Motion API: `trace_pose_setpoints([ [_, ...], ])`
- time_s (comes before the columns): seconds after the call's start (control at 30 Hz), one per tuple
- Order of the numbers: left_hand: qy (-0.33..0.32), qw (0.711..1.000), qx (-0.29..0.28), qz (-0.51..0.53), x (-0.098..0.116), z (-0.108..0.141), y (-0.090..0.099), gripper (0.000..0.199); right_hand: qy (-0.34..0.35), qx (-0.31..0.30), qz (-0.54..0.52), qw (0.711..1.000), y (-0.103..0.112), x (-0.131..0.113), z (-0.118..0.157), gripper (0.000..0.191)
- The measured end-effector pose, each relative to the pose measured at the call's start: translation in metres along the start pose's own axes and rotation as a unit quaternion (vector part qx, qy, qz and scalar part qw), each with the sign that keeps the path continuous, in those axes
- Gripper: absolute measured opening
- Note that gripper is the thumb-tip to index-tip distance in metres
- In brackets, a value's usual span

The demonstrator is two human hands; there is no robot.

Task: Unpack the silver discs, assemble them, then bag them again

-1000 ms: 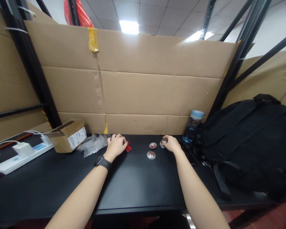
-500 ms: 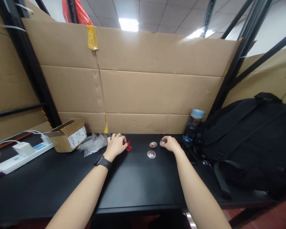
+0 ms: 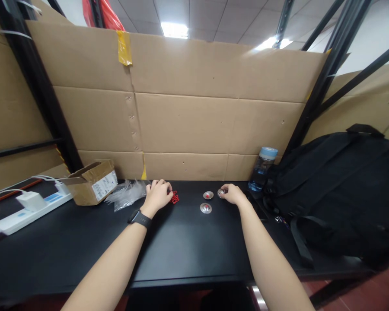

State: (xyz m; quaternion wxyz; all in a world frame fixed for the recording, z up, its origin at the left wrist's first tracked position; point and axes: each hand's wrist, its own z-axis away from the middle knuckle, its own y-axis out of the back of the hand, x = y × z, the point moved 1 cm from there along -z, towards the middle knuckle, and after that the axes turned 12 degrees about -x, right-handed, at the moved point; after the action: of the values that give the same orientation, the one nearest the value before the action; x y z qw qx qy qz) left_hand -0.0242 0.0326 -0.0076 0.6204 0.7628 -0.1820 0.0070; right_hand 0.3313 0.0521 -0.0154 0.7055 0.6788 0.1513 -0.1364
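Bent fingers of my left hand (image 3: 158, 193), a dark watch on its wrist, close at the edge of a small pile of thin red looped pieces (image 3: 175, 197) on the black table. How many it grips is hidden. My right hand (image 3: 233, 194) pinches the rim of a clear round suction cup (image 3: 221, 192) resting on the tabletop; its fingers cover part of it. Between the hands lie two more discs of that kind, a farther suction cup (image 3: 208, 195) and a nearer suction cup (image 3: 205, 208), each with a red spot in its middle.
Left of my left hand lie crumpled clear plastic bags (image 3: 128, 194), an open cardboard box (image 3: 94, 183) and a white power strip (image 3: 39, 214). On the right stand a blue-lidded bottle (image 3: 261, 170) and a black backpack (image 3: 340, 190). A cardboard wall (image 3: 188, 125) closes the back.
Both hands keep almost the same places. The whole view has shifted slightly upward; the discs and red pieces lie where they were.
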Motion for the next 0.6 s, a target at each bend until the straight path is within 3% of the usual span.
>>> trace_pose_setpoints([
  [0.6, -0.007, 1.0, -0.002, -0.003, 0.0013, 0.0011, -0.0006, 0.013, -0.033, -0.003, -0.009, 0.999, -0.0001, 0.0017, -0.0008, 0.039],
])
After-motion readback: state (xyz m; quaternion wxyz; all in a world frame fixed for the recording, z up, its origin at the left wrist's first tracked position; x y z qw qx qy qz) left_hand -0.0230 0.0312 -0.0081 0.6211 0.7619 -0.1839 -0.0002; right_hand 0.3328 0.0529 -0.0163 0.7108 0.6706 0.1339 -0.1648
